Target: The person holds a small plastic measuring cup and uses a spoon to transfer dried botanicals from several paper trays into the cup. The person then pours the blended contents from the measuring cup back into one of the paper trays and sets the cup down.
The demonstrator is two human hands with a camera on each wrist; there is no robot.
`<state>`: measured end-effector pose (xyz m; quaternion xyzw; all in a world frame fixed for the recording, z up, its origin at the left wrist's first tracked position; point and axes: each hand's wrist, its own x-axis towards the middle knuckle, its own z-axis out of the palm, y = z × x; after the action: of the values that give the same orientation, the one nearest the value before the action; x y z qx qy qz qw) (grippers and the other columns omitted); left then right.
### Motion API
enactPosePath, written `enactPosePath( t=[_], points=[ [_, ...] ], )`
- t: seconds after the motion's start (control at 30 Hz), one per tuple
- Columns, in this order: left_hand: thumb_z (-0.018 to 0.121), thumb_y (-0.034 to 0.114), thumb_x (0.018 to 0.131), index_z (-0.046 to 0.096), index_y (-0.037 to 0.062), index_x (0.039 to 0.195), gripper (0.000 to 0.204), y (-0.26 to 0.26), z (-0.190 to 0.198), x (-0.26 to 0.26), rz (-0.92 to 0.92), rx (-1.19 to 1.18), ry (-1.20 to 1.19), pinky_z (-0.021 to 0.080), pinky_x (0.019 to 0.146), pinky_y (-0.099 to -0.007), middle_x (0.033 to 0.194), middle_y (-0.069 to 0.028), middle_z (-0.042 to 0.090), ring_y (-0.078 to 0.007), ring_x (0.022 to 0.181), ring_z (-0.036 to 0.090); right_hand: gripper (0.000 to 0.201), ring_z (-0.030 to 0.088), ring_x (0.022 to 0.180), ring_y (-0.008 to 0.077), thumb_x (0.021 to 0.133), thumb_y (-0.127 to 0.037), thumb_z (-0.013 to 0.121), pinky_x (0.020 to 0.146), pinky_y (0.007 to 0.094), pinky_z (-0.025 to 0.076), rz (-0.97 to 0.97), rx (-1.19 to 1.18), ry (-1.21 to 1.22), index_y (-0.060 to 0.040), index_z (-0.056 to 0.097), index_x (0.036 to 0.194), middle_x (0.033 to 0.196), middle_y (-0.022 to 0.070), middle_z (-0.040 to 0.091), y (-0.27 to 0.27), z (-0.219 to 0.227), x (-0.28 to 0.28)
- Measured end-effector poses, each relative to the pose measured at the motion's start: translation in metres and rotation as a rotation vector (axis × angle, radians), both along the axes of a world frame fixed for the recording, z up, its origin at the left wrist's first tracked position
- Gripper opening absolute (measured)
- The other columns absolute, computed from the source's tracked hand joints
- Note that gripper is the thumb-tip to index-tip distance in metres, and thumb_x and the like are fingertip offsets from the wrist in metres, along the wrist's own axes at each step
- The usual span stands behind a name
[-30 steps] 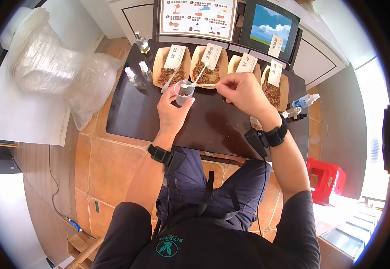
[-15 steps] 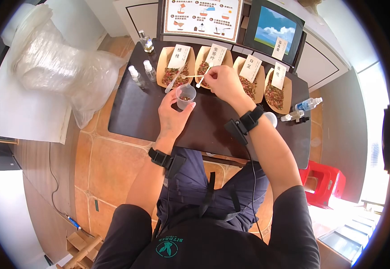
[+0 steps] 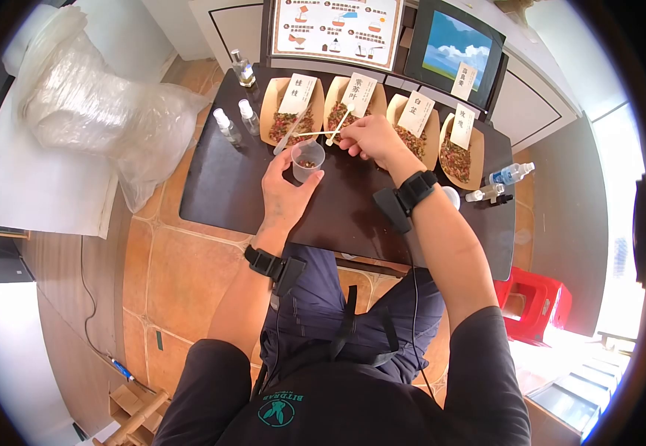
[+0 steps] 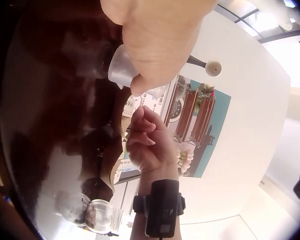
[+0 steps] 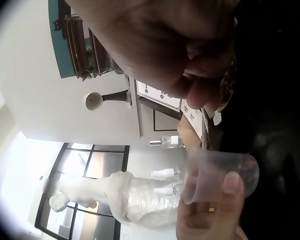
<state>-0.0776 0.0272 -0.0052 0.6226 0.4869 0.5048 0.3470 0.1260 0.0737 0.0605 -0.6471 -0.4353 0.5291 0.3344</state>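
My left hand [image 3: 287, 186] grips a small clear plastic cup [image 3: 308, 165] over the table's near side, thumb and fingers around its wall. Dark reddish-brown dried bits lie in its bottom. Pinched in my right hand [image 3: 373, 140] is a thin pale spoon [image 3: 317, 134], which points left across the front of the leftmost paper tray [image 3: 269, 119]. That tray holds chopped dried herbs and a labelled card. A white spoon [image 3: 341, 123] rests over the second tray [image 3: 376, 97]. In the right wrist view, the cup [image 5: 225, 172] sits just beyond the pinching fingers [image 5: 200, 97].
Two more labelled herb trays stand to the right, including the rightmost tray [image 3: 474, 160]. Small bottles [image 3: 226, 128] stand at the left, and several more, including a blue-labelled bottle [image 3: 511, 173], lie at the right edge. A printed instruction board [image 3: 335, 33] stands behind.
My right hand has drawn the spoon from over the cup up toward the trays, and its tip has since dipped slightly down and left. The left hand keeps holding the cup.
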Motion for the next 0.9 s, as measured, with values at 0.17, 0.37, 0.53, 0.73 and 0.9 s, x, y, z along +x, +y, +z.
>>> enactPosePath(
  t=[0.17, 0.37, 0.53, 0.73, 0.9],
  points=[
    [0.084, 0.009, 0.07, 0.06, 0.0005, 0.119, 0.055, 0.001, 0.0, 0.001, -0.007, 0.002, -0.007, 0.049, 0.094, -0.0361, 0.115, -0.0134, 0.066, -0.0249, 0.104, 0.064, 0.017, 0.058, 0.055, 0.0088, 0.087, -0.014, 0.065, 0.043, 0.0219, 0.04, -0.023, -0.024, 0.044, 0.0023, 0.067, 0.084, 0.075, 0.0075, 0.068, -0.001, 0.0, 0.008],
    [0.083, 0.009, 0.07, 0.06, 0.0007, 0.12, 0.055, 0.0, 0.005, 0.004, 0.008, -0.013, 0.02, 0.05, 0.093, -0.0353, 0.115, -0.0138, 0.066, -0.024, 0.104, 0.064, 0.017, 0.059, 0.056, 0.0106, 0.086, -0.012, 0.063, 0.044, 0.0234, 0.041, -0.055, -0.003, 0.106, 0.0048, 0.068, 0.082, 0.074, 0.0092, 0.068, -0.005, 0.003, 0.02],
    [0.083, 0.009, 0.071, 0.061, 0.0007, 0.12, 0.055, 0.001, 0.012, 0.007, 0.008, -0.004, 0.009, 0.051, 0.09, -0.0342, 0.115, -0.0136, 0.066, -0.023, 0.102, 0.064, 0.017, 0.054, 0.052, 0.006, 0.089, -0.014, 0.064, 0.042, 0.0203, 0.038, -0.06, 0.032, 0.109, 0.0003, 0.066, 0.081, 0.072, 0.005, 0.066, -0.023, 0.027, 0.032],
    [0.084, 0.008, 0.073, 0.058, -0.001, 0.122, 0.056, 0.002, 0.008, 0.011, 0.007, -0.026, 0.04, 0.051, 0.088, -0.0312, 0.114, -0.01, 0.065, -0.0174, 0.1, 0.064, 0.019, 0.058, 0.054, 0.0101, 0.087, -0.014, 0.064, 0.049, 0.0237, 0.045, 0.027, 0.206, -0.007, 0.0032, 0.069, 0.083, 0.071, 0.0059, 0.067, -0.058, 0.055, 0.036],
    [0.083, 0.007, 0.073, 0.057, -0.0008, 0.123, 0.057, 0.002, 0.008, 0.017, -0.011, 0.006, 0.041, 0.051, 0.089, -0.0315, 0.114, -0.0109, 0.065, -0.0177, 0.101, 0.064, 0.016, 0.064, 0.058, 0.0241, 0.085, -0.013, 0.062, 0.058, 0.035, 0.051, 0.178, 0.587, -0.507, 0.002, 0.069, 0.082, 0.063, 0.0136, 0.064, -0.084, 0.059, 0.023]
  ],
)
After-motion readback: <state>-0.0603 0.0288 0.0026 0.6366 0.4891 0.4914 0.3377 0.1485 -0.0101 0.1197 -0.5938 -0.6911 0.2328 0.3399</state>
